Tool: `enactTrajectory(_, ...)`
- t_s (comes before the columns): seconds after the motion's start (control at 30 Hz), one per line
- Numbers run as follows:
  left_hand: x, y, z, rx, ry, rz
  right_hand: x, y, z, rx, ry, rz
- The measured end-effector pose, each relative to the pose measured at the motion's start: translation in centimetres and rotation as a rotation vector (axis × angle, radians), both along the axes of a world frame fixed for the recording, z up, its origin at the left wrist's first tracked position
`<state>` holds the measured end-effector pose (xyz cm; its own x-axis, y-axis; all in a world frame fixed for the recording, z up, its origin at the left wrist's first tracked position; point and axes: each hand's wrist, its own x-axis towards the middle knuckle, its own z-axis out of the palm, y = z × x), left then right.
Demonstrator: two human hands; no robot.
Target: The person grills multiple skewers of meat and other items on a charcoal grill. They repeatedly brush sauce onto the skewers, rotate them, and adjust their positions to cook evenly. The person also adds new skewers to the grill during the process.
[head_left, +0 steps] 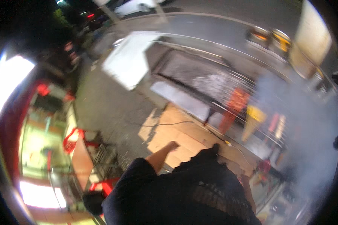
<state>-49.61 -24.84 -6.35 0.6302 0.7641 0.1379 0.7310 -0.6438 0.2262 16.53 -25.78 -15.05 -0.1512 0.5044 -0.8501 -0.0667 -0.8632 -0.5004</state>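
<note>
My left hand (172,145) hangs in front of my dark shirt, above cardboard sheets on the ground. It seems to touch nothing, and blur hides whether its fingers are closed. At the lower right my right hand (245,180) shows only as a smear beside the shirt, with its fingers not readable. Ahead stands a long charcoal grill (193,69), its far left part covered with grey ash. Red-brown meat skewers (237,100) lie across its right part. Beside them are yellow skewers (255,113), a pink piece (274,122) and a whitish piece (280,127) on sticks. Both hands are apart from the grill.
Thick smoke (308,123) drifts over the right side. Metal pots (260,36) stand behind the grill. A cable (176,123) crosses the cardboard (169,131). A white panel (127,58) adjoins the grill's left end. A table (82,163) and red chairs stand at left.
</note>
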Motion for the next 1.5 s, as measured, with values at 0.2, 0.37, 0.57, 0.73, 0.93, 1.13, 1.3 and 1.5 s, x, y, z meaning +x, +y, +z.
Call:
enactTrajectory(0.2,8.6,5.0,4.1,-0.944,-0.133,0.636,-5.3,5.9,2.2,1.215,-0.310,0.858)
enactTrajectory(0.37,9.5,7.0,5.0,-1.051,-0.423,0.797,-9.3,7.0,4.8,1.394,-0.552,0.867)
enactTrajectory(0.57,0.3,8.3,-1.0,-1.219,0.139,0.495,-12.8,11.2,11.2,0.765,-0.212,0.684)
enactTrajectory(0.73,-9.8,10.2,-2.7,-1.276,0.179,0.483,-20.0,15.3,19.6,0.352,-0.372,-0.068)
enactTrajectory(0.93,-20.1,14.2,-2.9,-1.322,-0.133,0.834,-27.9,21.7,21.9,0.824,-1.041,0.108)
enactTrajectory(1.13,-24.1,18.3,-1.3,-1.320,-0.177,0.834,-33.4,25.3,24.0,0.646,-1.373,0.307)
enactTrajectory(1.3,-23.6,16.4,-2.6,-1.278,-0.451,0.907,-34.6,26.7,22.7,0.471,-1.424,0.343)
enactTrajectory(1.5,-26.0,11.5,-4.1,-1.379,-0.570,0.657,-34.2,26.1,21.5,0.567,-1.421,0.306)
